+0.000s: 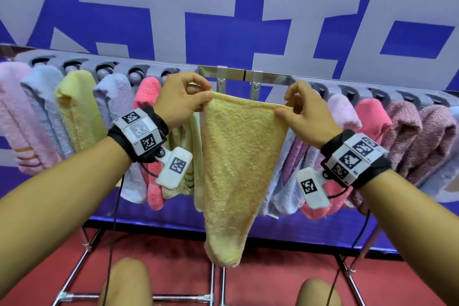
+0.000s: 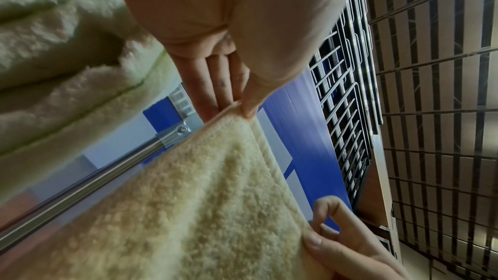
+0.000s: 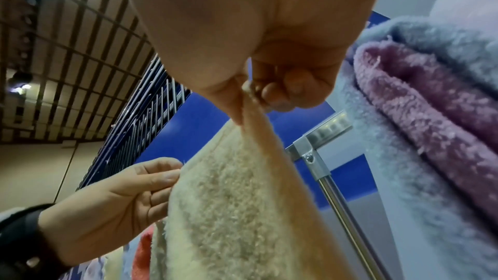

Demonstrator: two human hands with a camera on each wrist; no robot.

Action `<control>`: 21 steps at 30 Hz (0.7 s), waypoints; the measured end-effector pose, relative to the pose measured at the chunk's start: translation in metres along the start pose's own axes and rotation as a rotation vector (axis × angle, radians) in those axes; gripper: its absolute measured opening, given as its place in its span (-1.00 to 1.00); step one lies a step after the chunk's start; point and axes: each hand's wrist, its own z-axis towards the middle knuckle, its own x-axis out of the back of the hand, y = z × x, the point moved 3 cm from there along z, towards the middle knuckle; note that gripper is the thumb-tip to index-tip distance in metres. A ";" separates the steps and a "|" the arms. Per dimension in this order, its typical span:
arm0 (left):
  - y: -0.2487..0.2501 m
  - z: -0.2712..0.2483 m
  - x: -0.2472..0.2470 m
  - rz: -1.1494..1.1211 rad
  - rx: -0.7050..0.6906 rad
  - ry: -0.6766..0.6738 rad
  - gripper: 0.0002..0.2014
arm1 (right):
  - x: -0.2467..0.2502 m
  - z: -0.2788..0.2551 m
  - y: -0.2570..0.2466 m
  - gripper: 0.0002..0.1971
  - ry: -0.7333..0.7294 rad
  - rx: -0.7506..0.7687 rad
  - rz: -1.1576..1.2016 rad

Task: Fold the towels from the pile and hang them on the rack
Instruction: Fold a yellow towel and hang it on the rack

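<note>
**Yellow towel held stretched in front of the rack**

Blue and white banner fills the background behind a metal rack, with red floor below it; the rack's top rail runs across the head view and is crowded with hanging towels on both sides; on the left hang a pink towel, a pale blue one, a yellow-green one, another pale blue one and a coral one; on the right hang a light pink towel, a coral one and mauve towels; a gap in the row sits at the middle of the rail, near two metal brackets

A yellow towel hangs in front of that gap, its top edge pulled taut between both hands and its body tapering down to a narrow end above the floor; it is not on the rail, hanging just in front of it and a little lower

The left hand pinches the towel's upper left corner between thumb and fingers; the left wrist view shows the thumb tip pressed on the hem with the fingers behind it

The right hand pinches the upper right corner the same way, thumb against forefinger with the cloth caught between, as the right wrist view shows close up

Both wrists carry black straps with white marker blocks, and thin black cables hang from them
</note>
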 end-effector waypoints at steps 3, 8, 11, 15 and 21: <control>-0.004 0.001 -0.007 0.023 0.021 0.034 -0.84 | -0.009 0.000 -0.007 -0.83 -0.132 -0.046 -0.151; 0.000 -0.002 -0.027 0.009 0.036 0.023 -0.89 | -0.017 0.006 -0.017 -0.77 -0.212 -0.148 -0.016; 0.004 -0.006 -0.039 -0.041 0.043 -0.005 -0.88 | -0.024 0.005 -0.025 -0.74 -0.248 -0.218 0.183; 0.008 -0.014 -0.055 -0.129 0.057 -0.078 -0.87 | -0.031 0.000 -0.036 -0.71 -0.278 -0.164 0.301; 0.008 -0.019 -0.057 -0.218 0.076 -0.093 -0.89 | -0.029 -0.002 -0.031 -0.95 -0.208 -0.011 0.189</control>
